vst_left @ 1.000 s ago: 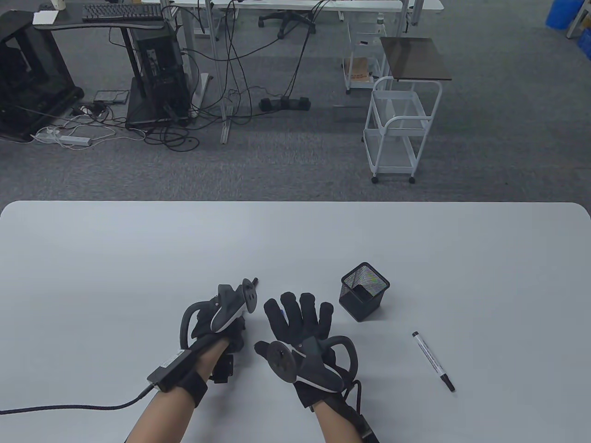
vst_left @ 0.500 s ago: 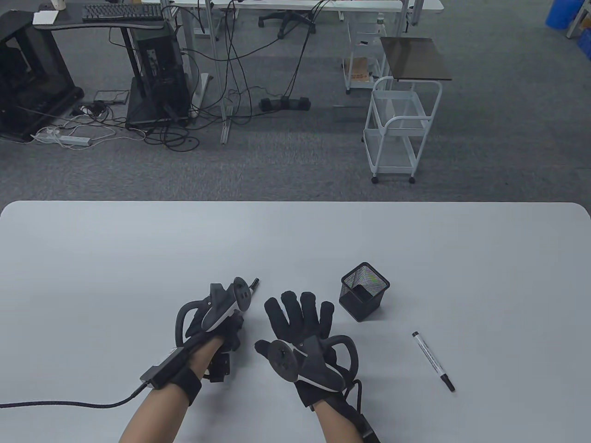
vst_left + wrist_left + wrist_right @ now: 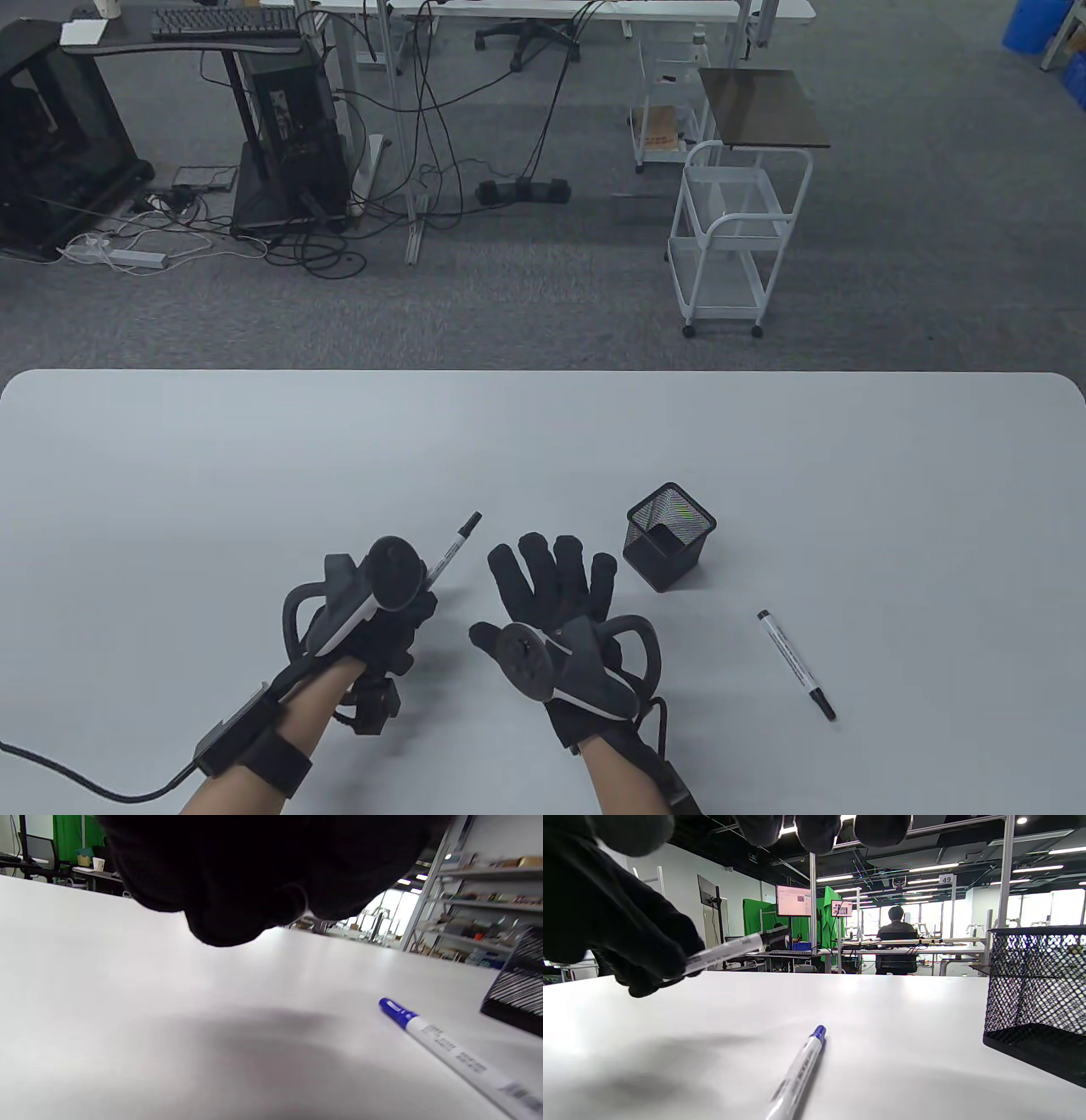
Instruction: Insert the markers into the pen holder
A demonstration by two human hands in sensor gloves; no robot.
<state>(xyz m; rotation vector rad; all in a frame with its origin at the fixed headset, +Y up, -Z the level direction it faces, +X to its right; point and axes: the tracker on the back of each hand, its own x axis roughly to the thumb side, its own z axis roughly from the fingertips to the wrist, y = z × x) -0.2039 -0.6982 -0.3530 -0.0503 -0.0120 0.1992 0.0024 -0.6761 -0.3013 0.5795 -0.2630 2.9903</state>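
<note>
Left hand (image 3: 386,615): fingers curled around the lower barrel of a black-capped marker (image 3: 452,548), which is lifted clear of the table (image 3: 254,475) and slants up and away toward the far right; the right wrist view confirms the grip, barrel projecting from the gloved fist.

Right hand (image 3: 556,594): fingers (image 3: 536,567) spread and extended, palm down, holding nothing; whether it touches the tabletop cannot be told.

A blue-capped marker (image 3: 797,1073) lies flat on the table under the right hand, visible only in the wrist views.

Black mesh pen holder (image 3: 669,536): upright, just right of the right fingertips, toward the near edge and slightly right of the table's middle.

A second black-capped marker (image 3: 796,665) lies flat near the near edge, right of the holder and well apart from both hands.
</note>
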